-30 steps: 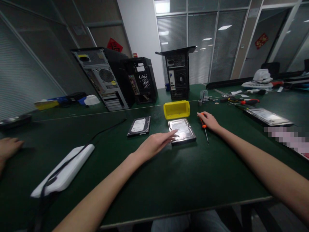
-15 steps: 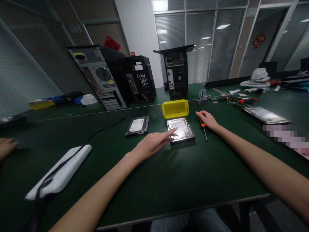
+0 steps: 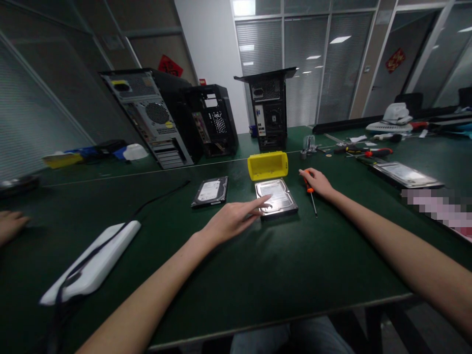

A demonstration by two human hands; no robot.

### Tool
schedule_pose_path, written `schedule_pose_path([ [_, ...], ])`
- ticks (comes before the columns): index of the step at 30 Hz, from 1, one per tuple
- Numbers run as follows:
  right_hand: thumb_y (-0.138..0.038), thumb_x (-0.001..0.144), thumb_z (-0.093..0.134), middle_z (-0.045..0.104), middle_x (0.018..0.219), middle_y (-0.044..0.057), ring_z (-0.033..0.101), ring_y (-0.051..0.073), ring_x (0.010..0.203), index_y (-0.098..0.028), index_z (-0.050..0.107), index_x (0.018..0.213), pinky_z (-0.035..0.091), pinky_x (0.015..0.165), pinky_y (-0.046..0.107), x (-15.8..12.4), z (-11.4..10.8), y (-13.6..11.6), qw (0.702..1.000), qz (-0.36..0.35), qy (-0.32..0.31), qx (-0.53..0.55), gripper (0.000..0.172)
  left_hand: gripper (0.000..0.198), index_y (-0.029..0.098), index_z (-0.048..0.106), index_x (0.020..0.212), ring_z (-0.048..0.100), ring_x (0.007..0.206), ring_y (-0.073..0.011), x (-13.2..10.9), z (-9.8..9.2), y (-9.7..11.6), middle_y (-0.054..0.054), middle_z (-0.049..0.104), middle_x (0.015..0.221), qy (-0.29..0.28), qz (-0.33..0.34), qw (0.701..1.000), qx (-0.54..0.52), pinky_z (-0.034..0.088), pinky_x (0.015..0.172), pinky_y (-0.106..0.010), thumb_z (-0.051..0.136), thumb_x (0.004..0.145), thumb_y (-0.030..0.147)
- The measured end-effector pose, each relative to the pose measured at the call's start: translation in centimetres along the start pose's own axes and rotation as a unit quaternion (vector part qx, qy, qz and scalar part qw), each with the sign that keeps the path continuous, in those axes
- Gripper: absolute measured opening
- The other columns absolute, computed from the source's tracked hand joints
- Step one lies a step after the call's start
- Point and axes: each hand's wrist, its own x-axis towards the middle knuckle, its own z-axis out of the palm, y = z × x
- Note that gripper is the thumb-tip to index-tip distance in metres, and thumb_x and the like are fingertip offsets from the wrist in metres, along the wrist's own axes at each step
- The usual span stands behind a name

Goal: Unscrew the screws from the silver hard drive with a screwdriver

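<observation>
A silver hard drive (image 3: 277,195) lies flat on the green table (image 3: 258,265), just in front of a yellow plastic box (image 3: 268,164). My left hand (image 3: 233,219) reaches to the drive's near left edge, fingers stretched out and touching it. My right hand (image 3: 317,182) rests to the right of the drive, fingers curled over the orange handle of a small screwdriver (image 3: 310,194) whose shaft lies on the table. A second hard drive (image 3: 210,191) lies to the left, untouched.
Three computer towers (image 3: 155,118) (image 3: 214,120) (image 3: 271,110) stand at the back. A white power strip (image 3: 92,263) with a black cable lies front left. Tools (image 3: 368,152) and a flat drive (image 3: 405,174) sit at right. Another person's hand (image 3: 11,223) rests at the far left edge.
The view has shifted slightly. Both my hands stay where they were, on the hard drive and the screwdriver.
</observation>
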Motion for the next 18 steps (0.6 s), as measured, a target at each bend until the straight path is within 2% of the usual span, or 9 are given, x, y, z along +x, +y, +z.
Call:
schedule_pose_path([
  [7, -0.066, 0.083, 0.038, 0.065, 0.079, 0.004, 0.058, 0.018, 0.073, -0.021, 0.064, 0.097, 0.042, 0.066, 0.029, 0.05, -0.06, 0.08, 1.000, 0.000, 0.000, 0.001, 0.053, 0.058, 0.026, 0.029, 0.145, 0.064, 0.104, -0.0154, 0.00, -0.20, 0.05, -0.004, 0.062, 0.124, 0.000, -0.020, 1.000, -0.022, 0.049, 0.095, -0.036, 0.049, 0.091, 0.019],
  [13, -0.066, 0.083, 0.038, 0.064, 0.079, 0.004, 0.058, 0.017, 0.073, -0.020, 0.063, 0.094, 0.043, 0.066, 0.028, 0.41, 0.25, 0.51, 1.000, -0.006, 0.002, 0.002, 0.053, 0.059, 0.027, 0.035, 0.142, 0.062, 0.098, -0.0192, 0.02, -0.63, -0.48, -0.003, 0.067, 0.110, 0.000, -0.032, 0.998, 0.053, 0.047, 0.089, -0.039, 0.058, 0.088, 0.024],
  [18, -0.066, 0.083, 0.038, 0.064, 0.078, 0.003, 0.059, 0.017, 0.072, -0.020, 0.063, 0.094, 0.042, 0.065, 0.029, 0.41, 0.23, 0.52, 1.000, -0.004, 0.001, 0.000, 0.053, 0.054, 0.026, 0.040, 0.139, 0.058, 0.100, -0.0204, 0.25, -0.58, -0.40, -0.003, 0.067, 0.107, 0.020, -0.044, 0.998, 0.047, 0.044, 0.088, -0.039, 0.058, 0.088, 0.024],
])
